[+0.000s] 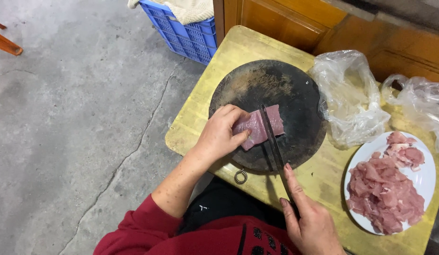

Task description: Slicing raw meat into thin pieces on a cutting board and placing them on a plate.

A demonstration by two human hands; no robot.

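A slab of raw pink meat (272, 123) lies on a dark round chopping board (295, 94). My left hand (222, 132) presses down on the meat's left end, fingers curled. In my right hand (309, 222) is a knife (272, 141); my forefinger runs along its spine, and the blade stands edge-down across the meat.
The board rests on a small yellow table (238, 47). A white plate (425, 177) with several cut meat slices sits at the right. Two crumpled clear plastic bags (351, 94) lie behind it. A blue crate (186, 35) stands on the concrete floor (78, 118). A wooden cabinet (295, 19) is behind.
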